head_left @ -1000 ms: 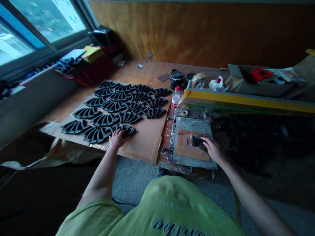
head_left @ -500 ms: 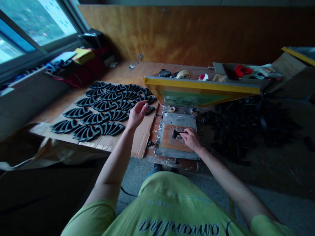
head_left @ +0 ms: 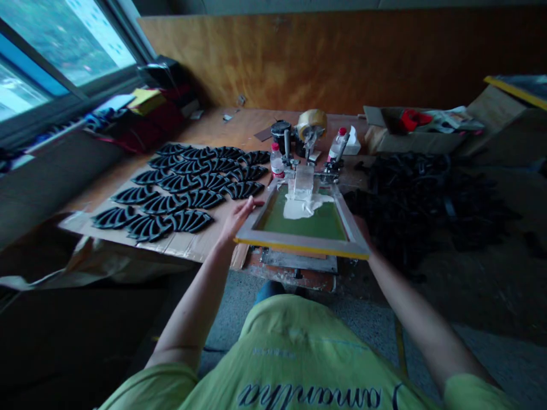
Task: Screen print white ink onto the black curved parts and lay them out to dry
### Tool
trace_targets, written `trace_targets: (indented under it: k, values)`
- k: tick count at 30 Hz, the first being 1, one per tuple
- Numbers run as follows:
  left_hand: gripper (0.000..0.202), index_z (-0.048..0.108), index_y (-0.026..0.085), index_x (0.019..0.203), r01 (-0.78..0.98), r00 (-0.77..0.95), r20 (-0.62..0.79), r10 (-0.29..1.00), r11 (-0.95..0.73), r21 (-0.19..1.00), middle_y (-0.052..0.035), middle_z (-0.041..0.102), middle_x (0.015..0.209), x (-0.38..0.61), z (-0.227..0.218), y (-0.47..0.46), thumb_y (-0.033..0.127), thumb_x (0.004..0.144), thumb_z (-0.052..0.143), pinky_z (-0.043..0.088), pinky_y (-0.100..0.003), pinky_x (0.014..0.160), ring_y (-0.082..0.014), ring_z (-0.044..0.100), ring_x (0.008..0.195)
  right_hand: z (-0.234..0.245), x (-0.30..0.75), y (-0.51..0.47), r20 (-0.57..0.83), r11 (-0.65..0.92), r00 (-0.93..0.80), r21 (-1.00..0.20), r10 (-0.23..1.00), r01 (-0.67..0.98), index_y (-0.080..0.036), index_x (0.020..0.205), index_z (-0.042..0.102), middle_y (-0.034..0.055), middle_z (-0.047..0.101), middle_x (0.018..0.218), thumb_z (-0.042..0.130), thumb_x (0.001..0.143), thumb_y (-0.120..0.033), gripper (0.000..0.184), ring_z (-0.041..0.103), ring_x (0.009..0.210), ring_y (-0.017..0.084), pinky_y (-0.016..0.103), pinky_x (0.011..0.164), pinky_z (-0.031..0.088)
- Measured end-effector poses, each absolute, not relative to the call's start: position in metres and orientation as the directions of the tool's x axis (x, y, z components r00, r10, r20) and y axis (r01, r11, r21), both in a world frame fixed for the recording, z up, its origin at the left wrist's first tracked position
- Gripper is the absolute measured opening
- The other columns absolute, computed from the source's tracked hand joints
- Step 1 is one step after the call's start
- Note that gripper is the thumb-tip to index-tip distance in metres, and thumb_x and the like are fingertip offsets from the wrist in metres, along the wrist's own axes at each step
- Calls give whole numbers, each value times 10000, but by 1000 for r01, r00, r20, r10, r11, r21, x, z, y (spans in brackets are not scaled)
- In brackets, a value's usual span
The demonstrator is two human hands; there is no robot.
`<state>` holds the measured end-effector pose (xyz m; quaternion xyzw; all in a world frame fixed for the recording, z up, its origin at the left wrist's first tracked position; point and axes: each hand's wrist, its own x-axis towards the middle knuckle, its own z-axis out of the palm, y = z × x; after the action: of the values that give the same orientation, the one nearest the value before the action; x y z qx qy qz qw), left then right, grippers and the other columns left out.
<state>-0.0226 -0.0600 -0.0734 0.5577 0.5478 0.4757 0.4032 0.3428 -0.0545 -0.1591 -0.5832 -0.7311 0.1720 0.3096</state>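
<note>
A screen printing frame [head_left: 356, 246], with green mesh and yellow tape on its near edge, slants over the metal base plate [head_left: 294, 261]. White ink [head_left: 299, 209] lies on its mesh, with a clear squeegee-like block [head_left: 303, 179] at the far end. My left hand [head_left: 240, 217] is at the frame's left side with fingers stretched out; whether it touches the frame is unclear. My right hand [head_left: 363, 229] is against the right side, dark, its fingers mostly hidden. The small black piece seen earlier on the plate is hidden beneath the frame.
Rows of black fan-shaped pieces [head_left: 171, 196] lie on cardboard at left. Red-capped bottles [head_left: 277, 162], hinge clamps [head_left: 335, 165] and a tape roll [head_left: 311, 122] stand behind the frame. A dark heap of black parts [head_left: 410, 210] and an open carton [head_left: 421, 139] are at right.
The frame has swung down from steeply raised to a low slant. My right hand has left the small black piece and moved to the frame's right side. My left hand has come nearer the left side.
</note>
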Motion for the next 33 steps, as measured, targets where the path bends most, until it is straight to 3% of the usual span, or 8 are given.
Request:
trace_targets:
  k: [3, 5, 8, 14, 17, 23, 28, 33]
  values:
    - [678, 621, 195, 1314, 81, 19, -248, 969, 246, 966, -27, 705, 807, -22, -121, -82, 581, 762, 694, 467, -216, 493, -133, 623, 600, -136, 346, -29, 319, 227, -20, -627, 948, 745, -173, 1218, 639, 125, 689, 1136, 465, 971, -365, 357, 656, 993, 264, 443, 900, 533]
    - [849, 448, 209, 1478, 55, 24, -326, 945, 324, 944, -17, 705, 808, -18, -152, -87, 519, 741, 729, 491, -224, 542, -143, 641, 639, -125, 323, -14, 398, 334, -101, -577, 912, 745, -170, 1329, 562, 149, 581, 1316, 576, 924, -376, 454, 583, 1151, 290, 473, 998, 481]
    - [875, 376, 193, 1519, 89, 4, -331, 944, 330, 940, -12, 688, 771, -15, -188, -86, 481, 762, 708, 478, -222, 548, -139, 629, 630, -116, 276, 1, 425, 471, -288, -425, 858, 773, -174, 1408, 473, 164, 461, 1418, 712, 840, -376, 648, 440, 1296, 349, 560, 1081, 379]
    - [825, 446, 200, 1463, 144, 63, -367, 928, 356, 923, 1, 650, 755, -23, -208, -78, 576, 761, 662, 364, -197, 467, -104, 547, 548, -124, 235, -9, 131, 487, -469, -244, 873, 839, -146, 977, 661, 143, 668, 1011, 645, 870, -242, 145, 555, 1023, 306, 447, 903, 439]
    - [788, 487, 209, 1424, 163, 84, -370, 925, 354, 921, 14, 627, 739, -26, -208, -78, 608, 763, 645, 331, -194, 462, -97, 519, 540, -131, 240, -37, 110, 555, -544, -184, 832, 811, -149, 912, 676, 119, 686, 923, 555, 871, -130, 129, 571, 956, 265, 378, 836, 421]
    - [786, 508, 194, 1396, 146, 88, -369, 925, 354, 924, 8, 640, 756, -25, -208, -81, 630, 757, 642, 363, -204, 500, -111, 543, 582, -122, 263, -59, 85, 768, -772, -220, 630, 602, -190, 878, 694, 55, 692, 862, 569, 803, -66, 191, 584, 874, 204, 308, 755, 381]
    - [781, 535, 181, 1373, 124, 60, -352, 934, 342, 931, -6, 667, 792, -23, -205, -83, 626, 744, 668, 390, -212, 545, -130, 581, 641, -126, 256, -50, 216, 678, -643, -195, 735, 709, -176, 871, 695, 69, 698, 857, 584, 823, -88, 150, 583, 873, 218, 324, 763, 390]
    - [815, 532, 144, 1367, 80, 25, -361, 932, 359, 930, -12, 664, 792, -19, -199, -85, 608, 718, 698, 394, -216, 545, -131, 582, 644, -140, 254, -71, 241, 725, -684, -225, 689, 651, -175, 973, 706, 76, 720, 946, 604, 828, -76, 204, 608, 914, 218, 334, 809, 427]
